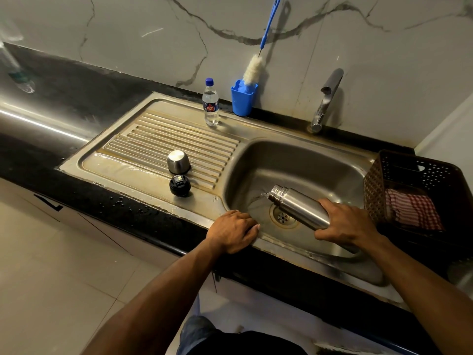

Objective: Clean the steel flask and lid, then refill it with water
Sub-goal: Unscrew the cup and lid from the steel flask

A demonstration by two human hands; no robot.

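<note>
Right hand (344,222) grips steel flask (298,206) by base, fingers curled round body; flask tilted over sink basin (302,160), open mouth lowest, water running out beside drain (281,216); left hand (233,230) flat on basin's front rim, fingers together, holding nothing; steel cup lid (178,162) inverted on drainboard (143,139); black stopper (180,185) just beside it at drainboard's front edge; plastic water bottle (210,102) upright at back edge.

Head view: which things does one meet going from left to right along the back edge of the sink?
Plastic water bottle → blue cup holding the bottle brush → tap.
</note>
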